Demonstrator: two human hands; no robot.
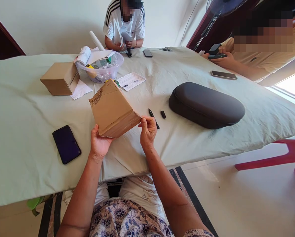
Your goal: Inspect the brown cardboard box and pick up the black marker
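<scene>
A brown cardboard box (112, 108) is tilted up off the cloth between my hands, with dark scribbled lines at its far left corner. My left hand (100, 142) grips its near left corner, thumb on the upper face and the other fingers hidden beneath. At the right corner, the fingers of my right hand (147, 131) pinch the box's edge. Just beyond the right hand lie an uncapped black marker (150, 113) and its black cap (163, 114). A dark phone (66, 144) rests on the cloth left of my left hand.
Right of the marker sits a long dark case (206, 105). Further back are a second cardboard box (60, 78), a full plastic basin (119, 62) and a printed sheet (131, 81). One person (124, 26) sits opposite; another (258, 49) is at the right. A red chair (268, 161) stands beside the table.
</scene>
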